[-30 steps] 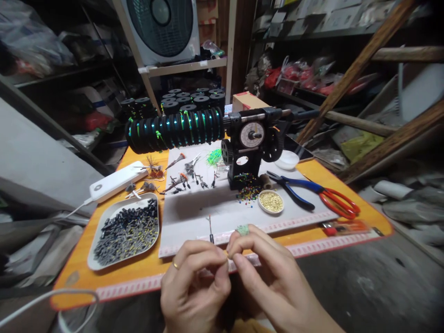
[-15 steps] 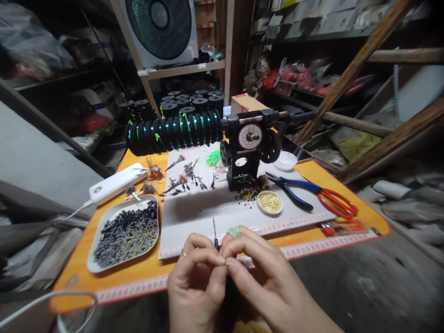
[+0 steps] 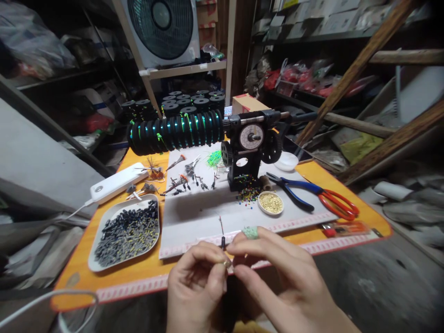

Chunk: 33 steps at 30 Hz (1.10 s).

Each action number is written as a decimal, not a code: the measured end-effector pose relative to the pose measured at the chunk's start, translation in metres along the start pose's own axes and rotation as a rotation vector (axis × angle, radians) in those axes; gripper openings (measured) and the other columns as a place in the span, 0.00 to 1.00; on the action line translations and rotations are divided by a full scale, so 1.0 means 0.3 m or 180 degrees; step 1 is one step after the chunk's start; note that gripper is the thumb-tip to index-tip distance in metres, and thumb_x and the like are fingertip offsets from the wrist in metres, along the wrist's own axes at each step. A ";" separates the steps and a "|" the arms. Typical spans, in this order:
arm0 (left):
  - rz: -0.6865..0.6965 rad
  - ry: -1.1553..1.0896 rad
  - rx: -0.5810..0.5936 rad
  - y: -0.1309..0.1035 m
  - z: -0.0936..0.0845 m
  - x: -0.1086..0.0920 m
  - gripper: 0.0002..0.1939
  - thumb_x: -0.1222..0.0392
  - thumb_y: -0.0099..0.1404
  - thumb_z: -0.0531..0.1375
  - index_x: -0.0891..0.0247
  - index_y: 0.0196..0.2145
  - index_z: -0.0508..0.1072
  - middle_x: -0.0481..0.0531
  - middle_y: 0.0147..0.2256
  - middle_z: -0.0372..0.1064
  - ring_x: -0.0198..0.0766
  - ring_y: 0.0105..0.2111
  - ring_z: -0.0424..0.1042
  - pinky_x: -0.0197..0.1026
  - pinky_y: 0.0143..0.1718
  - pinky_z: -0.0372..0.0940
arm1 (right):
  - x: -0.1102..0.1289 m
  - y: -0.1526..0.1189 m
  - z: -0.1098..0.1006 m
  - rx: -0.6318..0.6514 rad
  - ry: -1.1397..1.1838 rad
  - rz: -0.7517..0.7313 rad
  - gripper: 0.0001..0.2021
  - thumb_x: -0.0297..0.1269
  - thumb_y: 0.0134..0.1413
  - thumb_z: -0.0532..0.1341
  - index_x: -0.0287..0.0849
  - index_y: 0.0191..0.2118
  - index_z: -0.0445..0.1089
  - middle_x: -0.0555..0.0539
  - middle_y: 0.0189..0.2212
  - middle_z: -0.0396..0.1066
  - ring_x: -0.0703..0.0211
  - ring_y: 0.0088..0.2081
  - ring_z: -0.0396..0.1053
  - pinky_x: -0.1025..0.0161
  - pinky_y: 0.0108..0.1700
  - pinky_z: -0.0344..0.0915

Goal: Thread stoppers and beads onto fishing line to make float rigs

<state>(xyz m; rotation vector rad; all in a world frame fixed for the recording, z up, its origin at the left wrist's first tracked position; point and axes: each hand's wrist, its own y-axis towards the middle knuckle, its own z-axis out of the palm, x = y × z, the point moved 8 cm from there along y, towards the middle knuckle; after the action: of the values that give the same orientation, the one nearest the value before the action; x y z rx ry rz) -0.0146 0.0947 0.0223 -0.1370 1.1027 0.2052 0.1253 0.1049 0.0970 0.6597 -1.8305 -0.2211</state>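
Note:
My left hand is closed in a pinch, thumb against forefinger, on a tiny gold-coloured piece. Just beyond the fingertips a small black piece with a thin stem stands upright; what supports it is hidden. My right hand, with green tape around one finger, is open beside the left. Its thumb and forefinger are apart around the gold piece's right side. Past the hands, a small white dish holds gold-coloured bits, and several black-ended pieces lie on the white board.
A white tray of dark and grey small parts stands left. Blue-handled pliers and red-handled scissors lie right. A black geared winder carrying a row of spools rises behind. Colourful beads lie at its base.
The right thumb and forefinger have parted from their pinch, and that hand has shifted slightly right. The left hand keeps its pinch. The black stemmed piece has moved slightly right.

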 end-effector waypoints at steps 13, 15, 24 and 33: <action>0.1062 0.1014 0.0058 -0.016 0.013 -0.091 0.03 0.63 0.59 0.68 0.57 0.28 0.79 0.47 0.30 0.67 0.33 0.31 0.67 0.30 0.32 0.65 | -0.071 -0.015 0.049 0.0267 0.0323 0.0853 0.07 0.30 0.62 0.56 0.42 0.35 0.70 0.50 0.30 0.71 0.64 0.32 0.72 0.69 0.34 0.68; 0.1095 0.1055 0.0063 -0.016 0.015 -0.095 0.03 0.62 0.60 0.68 0.57 0.28 0.79 0.48 0.30 0.67 0.34 0.30 0.67 0.31 0.32 0.65 | -0.072 -0.016 0.050 0.0243 0.0316 0.0851 0.07 0.30 0.62 0.56 0.42 0.34 0.70 0.50 0.29 0.71 0.64 0.32 0.71 0.69 0.34 0.68; 0.0613 0.0628 0.0183 -0.006 0.008 -0.038 0.05 0.58 0.58 0.70 0.56 0.27 0.78 0.48 0.32 0.65 0.34 0.30 0.67 0.33 0.32 0.66 | -0.099 -0.034 0.082 0.0432 0.0441 0.1114 0.08 0.36 0.65 0.56 0.43 0.36 0.70 0.49 0.31 0.71 0.60 0.34 0.71 0.66 0.34 0.68; 0.0590 0.0429 0.0004 -0.010 0.006 -0.033 0.05 0.61 0.57 0.71 0.59 0.27 0.78 0.48 0.27 0.71 0.33 0.30 0.70 0.30 0.33 0.66 | -0.034 -0.013 0.049 0.0208 -0.0659 0.0170 0.06 0.27 0.58 0.56 0.41 0.30 0.65 0.50 0.24 0.64 0.62 0.24 0.66 0.65 0.25 0.63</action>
<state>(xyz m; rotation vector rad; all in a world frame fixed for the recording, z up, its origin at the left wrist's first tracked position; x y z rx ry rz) -0.0165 0.0912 0.0319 -0.0478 1.2504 0.3653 0.1153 0.1048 0.0819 0.6519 -2.0588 -0.2008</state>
